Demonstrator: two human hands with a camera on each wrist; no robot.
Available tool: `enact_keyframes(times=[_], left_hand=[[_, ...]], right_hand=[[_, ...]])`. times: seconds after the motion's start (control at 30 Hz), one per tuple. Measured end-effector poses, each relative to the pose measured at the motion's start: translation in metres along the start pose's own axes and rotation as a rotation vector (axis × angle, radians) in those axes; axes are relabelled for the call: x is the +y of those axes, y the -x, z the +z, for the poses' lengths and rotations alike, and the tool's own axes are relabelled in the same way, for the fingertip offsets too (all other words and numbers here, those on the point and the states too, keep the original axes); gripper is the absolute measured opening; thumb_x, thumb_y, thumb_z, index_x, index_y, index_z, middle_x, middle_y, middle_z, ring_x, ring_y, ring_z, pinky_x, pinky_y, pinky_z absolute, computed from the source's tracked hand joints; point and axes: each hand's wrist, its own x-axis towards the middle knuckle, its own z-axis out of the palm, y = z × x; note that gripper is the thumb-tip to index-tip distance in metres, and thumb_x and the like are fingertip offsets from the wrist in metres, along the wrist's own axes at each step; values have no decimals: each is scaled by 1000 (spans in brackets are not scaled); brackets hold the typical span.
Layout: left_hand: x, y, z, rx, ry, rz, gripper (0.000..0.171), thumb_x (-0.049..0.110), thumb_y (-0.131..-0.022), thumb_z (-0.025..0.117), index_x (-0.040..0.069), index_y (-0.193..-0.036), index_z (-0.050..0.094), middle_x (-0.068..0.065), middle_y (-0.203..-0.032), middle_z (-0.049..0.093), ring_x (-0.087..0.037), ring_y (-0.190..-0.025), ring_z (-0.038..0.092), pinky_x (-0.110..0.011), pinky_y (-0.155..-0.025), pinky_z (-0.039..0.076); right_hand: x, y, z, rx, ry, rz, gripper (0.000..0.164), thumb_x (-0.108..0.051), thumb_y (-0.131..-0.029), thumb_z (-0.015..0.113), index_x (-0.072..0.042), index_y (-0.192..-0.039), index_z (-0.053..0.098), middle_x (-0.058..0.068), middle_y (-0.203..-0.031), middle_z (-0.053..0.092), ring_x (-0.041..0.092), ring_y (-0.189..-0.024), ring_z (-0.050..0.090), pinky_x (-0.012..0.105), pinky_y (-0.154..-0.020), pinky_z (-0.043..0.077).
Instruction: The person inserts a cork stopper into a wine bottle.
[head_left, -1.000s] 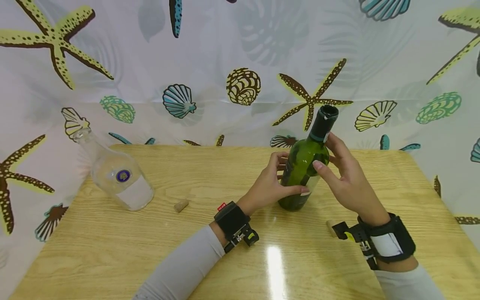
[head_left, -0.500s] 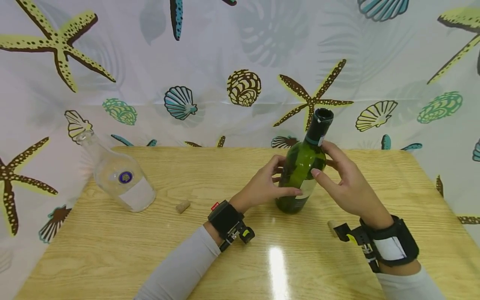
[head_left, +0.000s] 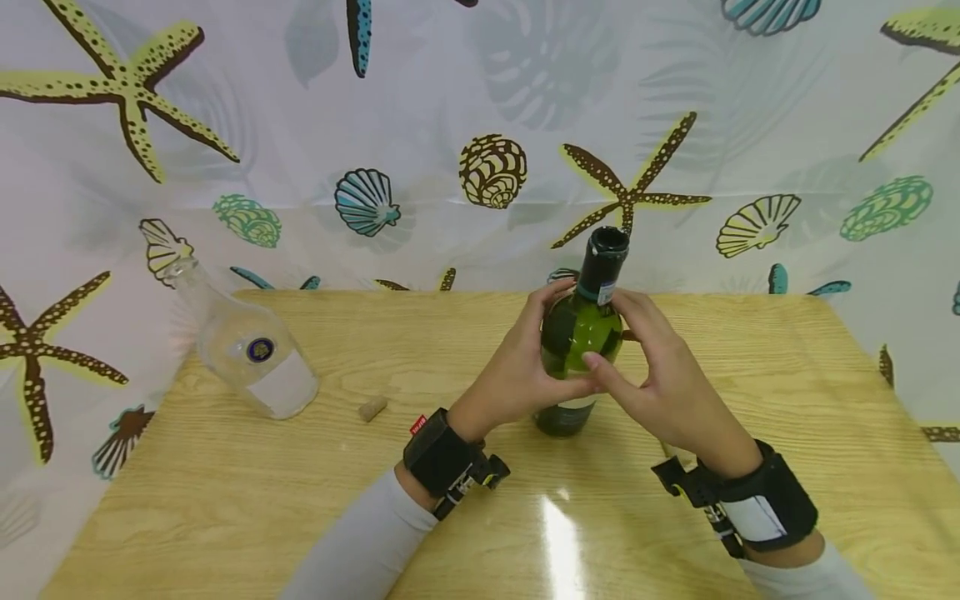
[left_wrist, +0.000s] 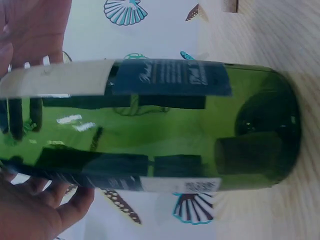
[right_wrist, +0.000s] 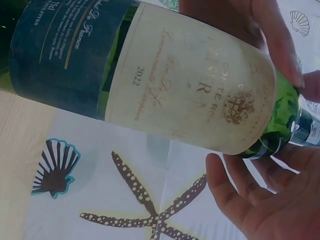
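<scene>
A green wine bottle (head_left: 573,333) leans slightly to the right in the head view, its uncorked mouth up and its base close over the table. My left hand (head_left: 517,375) curls round its body and shoulder from the left. From the other side my right hand (head_left: 660,379) holds the shoulder, thumb in front and fingers behind. Both thumbs nearly meet on the front. The right wrist view shows the cream label (right_wrist: 190,85) and a dark blue band. Through the glass in the left wrist view, a dark brownish block (left_wrist: 245,155) shows near the base.
A clear glass bottle (head_left: 258,350) with a white label stands on the wooden table (head_left: 247,500) at the left. One cork (head_left: 372,407) lies right of it. Another cork (head_left: 678,454) shows partly behind my right wrist. A shell-patterned cloth (head_left: 420,100) hangs behind the table.
The wine bottle has moved left and turned a little more upright. My left hand has slid up towards its shoulder, and my right hand has come left with it.
</scene>
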Motion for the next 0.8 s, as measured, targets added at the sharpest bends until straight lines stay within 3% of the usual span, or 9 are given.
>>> enact_keyframes(times=[0.2,0.33,0.47,0.6,0.7,0.8], left_hand=[[11,10,-2,79,-171,31,92,15,-76,84,6,-146,26,-13,-137,40,-19,-118,49,-26,-100,43],[18,16,-7,75,-198,9,87,13,-76,84,4,-144,30,-12,-134,44,-19,-116,51,-27,-98,44],[23,20,-12,24,-170,2,85,12,-77,83,7,-144,31,-10,-135,45,-17,-117,51,-26,-99,43],[26,22,-19,-62,-149,-18,84,13,-79,82,10,-145,30,-8,-136,46,-15,-117,51,-26,-101,42],[28,23,-26,-131,-152,-51,86,19,-80,82,10,-147,28,-7,-137,47,-14,-117,52,-27,-101,42],[32,21,-34,-176,-187,-87,90,28,-80,83,11,-148,26,-7,-137,47,-15,-117,53,-28,-100,43]], right_hand=[[-12,-1,9,44,75,-16,64,-13,-89,70,0,-144,41,15,-139,45,30,-122,48,46,-88,47],[-20,-1,11,55,103,-14,65,-16,-86,74,-1,-142,44,13,-134,49,27,-116,51,45,-86,47],[-27,1,12,83,143,-22,65,-22,-83,78,0,-137,48,13,-126,53,25,-107,54,41,-79,46],[-34,5,12,100,231,-25,65,-38,-87,73,3,-132,50,16,-121,55,29,-105,56,44,-78,49],[-38,8,7,66,293,-31,66,-48,-92,64,3,-131,50,17,-121,56,31,-105,58,49,-79,52],[-36,11,-7,6,329,-46,58,-44,-96,60,1,-131,51,16,-122,57,32,-104,59,52,-75,52]])
